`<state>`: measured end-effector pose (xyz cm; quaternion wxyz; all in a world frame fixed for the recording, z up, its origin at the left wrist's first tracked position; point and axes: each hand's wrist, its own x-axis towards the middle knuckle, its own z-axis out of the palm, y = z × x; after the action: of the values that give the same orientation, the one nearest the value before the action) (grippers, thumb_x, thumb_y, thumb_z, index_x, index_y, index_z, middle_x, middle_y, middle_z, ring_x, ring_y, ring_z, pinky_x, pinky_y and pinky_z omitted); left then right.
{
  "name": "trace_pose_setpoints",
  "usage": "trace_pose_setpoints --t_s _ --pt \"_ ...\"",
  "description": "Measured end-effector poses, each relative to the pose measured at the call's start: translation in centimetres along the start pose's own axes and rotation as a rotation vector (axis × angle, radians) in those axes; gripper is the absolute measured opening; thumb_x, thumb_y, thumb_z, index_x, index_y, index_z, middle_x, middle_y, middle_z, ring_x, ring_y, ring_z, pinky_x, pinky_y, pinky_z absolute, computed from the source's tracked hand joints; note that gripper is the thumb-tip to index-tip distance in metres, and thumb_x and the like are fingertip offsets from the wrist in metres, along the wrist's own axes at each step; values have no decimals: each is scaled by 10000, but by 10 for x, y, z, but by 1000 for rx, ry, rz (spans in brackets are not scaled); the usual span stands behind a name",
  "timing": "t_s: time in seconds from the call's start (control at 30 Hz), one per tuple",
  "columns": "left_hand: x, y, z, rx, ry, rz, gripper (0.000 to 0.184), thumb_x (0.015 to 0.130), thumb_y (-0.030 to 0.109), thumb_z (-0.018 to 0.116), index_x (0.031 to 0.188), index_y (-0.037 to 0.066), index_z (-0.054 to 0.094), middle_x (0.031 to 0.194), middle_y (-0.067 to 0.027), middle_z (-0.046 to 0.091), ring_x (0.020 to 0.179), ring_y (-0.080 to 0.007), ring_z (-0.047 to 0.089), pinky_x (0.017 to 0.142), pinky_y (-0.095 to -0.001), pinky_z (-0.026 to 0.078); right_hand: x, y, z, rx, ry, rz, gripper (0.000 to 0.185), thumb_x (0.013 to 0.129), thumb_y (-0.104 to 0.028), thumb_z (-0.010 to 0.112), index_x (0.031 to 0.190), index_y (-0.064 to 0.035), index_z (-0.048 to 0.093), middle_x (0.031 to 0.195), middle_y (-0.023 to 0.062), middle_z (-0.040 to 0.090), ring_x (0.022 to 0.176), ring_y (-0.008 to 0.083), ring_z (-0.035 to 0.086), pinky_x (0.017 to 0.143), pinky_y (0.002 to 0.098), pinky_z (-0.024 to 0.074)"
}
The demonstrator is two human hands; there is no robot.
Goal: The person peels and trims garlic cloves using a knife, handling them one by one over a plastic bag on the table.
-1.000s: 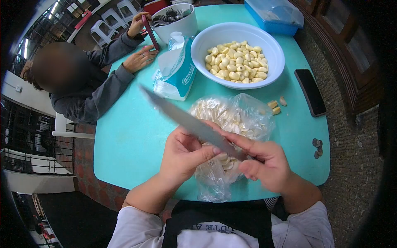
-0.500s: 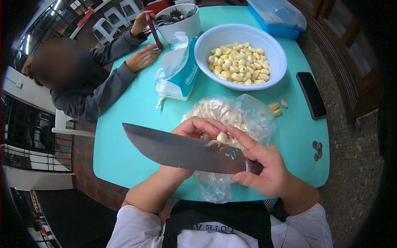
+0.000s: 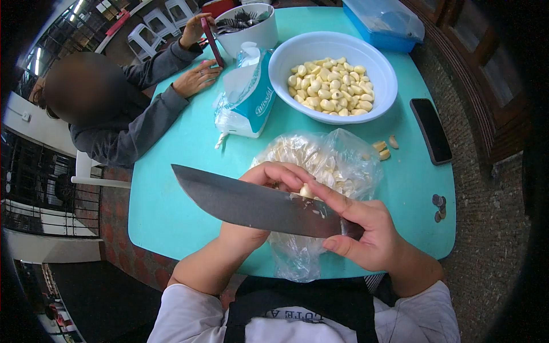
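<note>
My right hand point(image 3: 366, 231) grips a large knife point(image 3: 246, 204) near its handle, the broad blade pointing left across my left hand. Behind the blade, my left hand point(image 3: 274, 176) holds a garlic clove point(image 3: 307, 190) between its fingers, and my right fingertips touch the clove too. Small white bits stick to the blade. Under and beyond both hands lies a clear plastic bag point(image 3: 349, 166) with garlic cloves and skins. Farther back, a pale blue bowl point(image 3: 389, 86) holds many peeled cloves.
On the turquoise table point(image 3: 171, 217) are a tissue pack point(image 3: 249, 100), a utensil tub point(image 3: 251, 40), a lidded blue box point(image 3: 383, 40), a phone point(image 3: 430, 131), coins point(image 3: 438, 207) and loose garlic pieces point(image 3: 382, 150). A person point(image 3: 137, 126) at the left holds another phone point(image 3: 211, 43).
The knife has turned from a blurred, steep slant to lie nearly level with its flat side showing. A clove is now visible at my fingertips. The camera view has shifted slightly.
</note>
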<state>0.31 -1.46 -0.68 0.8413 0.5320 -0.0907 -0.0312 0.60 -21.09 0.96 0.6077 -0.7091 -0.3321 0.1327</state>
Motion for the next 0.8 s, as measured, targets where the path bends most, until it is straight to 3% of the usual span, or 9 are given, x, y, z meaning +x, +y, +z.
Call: trace_pose_setpoints --t_s 0.3,0.5,0.7,0.8 --pt "0 1 0 41 -2 -7 241 716 127 705 852 44 524 972 -125 545 875 -164 536 762 -267 468 0 1 -2 59 -36 35 594 791 -138 634 1324 -56 383 828 76 633 506 24 449 483 204 401" --pt "0 2 -1 46 -30 7 233 716 94 700 849 39 517 971 -125 540 903 -185 547 781 -291 488 0 1 -2 58 -21 40 567 800 -149 625 1311 -46 401 835 91 641 514 35 468 496 211 413" --pt "-1 -3 -6 127 34 16 234 696 45 705 842 39 521 975 -130 544 881 -198 571 780 -317 502 5 6 2 22 14 -50 514 822 -129 597 1292 -21 418 940 148 637 673 66 546 627 224 446" --pt "-2 -3 -6 53 16 6 233 692 -19 690 871 17 544 1001 -130 561 915 -190 562 796 -303 476 5 4 -1 136 -21 13 480 846 -110 562 1291 -11 415 981 131 625 709 67 540 657 214 439"
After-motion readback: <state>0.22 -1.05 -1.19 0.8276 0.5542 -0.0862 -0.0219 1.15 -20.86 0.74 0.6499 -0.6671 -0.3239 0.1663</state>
